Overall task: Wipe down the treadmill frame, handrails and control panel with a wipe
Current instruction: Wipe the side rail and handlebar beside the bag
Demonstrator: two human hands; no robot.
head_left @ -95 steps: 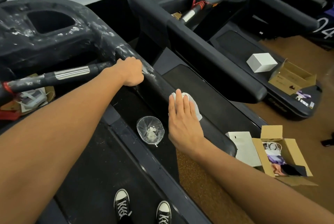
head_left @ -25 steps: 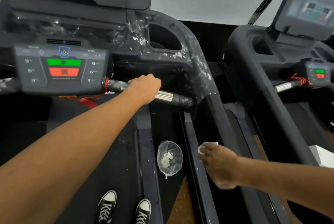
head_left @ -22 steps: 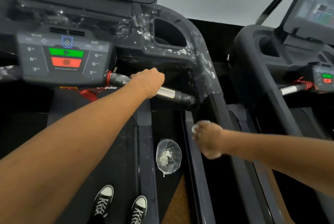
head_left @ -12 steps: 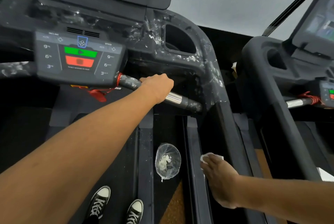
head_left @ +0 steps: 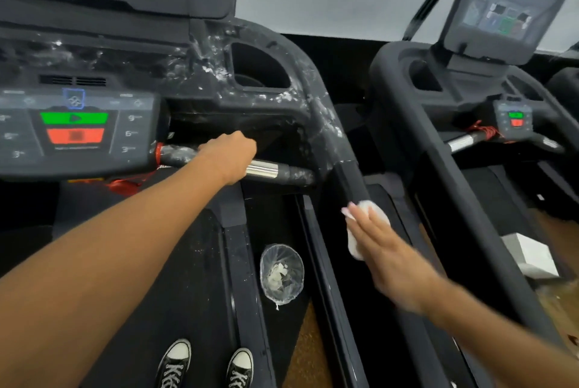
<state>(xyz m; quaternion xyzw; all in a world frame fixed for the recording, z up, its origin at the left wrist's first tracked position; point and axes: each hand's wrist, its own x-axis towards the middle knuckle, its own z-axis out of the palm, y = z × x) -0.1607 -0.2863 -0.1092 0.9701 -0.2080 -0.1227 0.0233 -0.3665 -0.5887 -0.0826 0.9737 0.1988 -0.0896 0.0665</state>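
From my remote view, the right hand has shifted up the side handrail since half a second ago, fingers now flat, pressing the wipe onto it; motion blur makes the contact probable only. Residue remains above. The rail's long axis runs from the console down toward me. The left hand clenches the pulse-sensor grip bar.

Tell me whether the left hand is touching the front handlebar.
Touching: the head view shows the left hand wrapped around the handlebar, covering its middle.

L hand fisted, R hand flat
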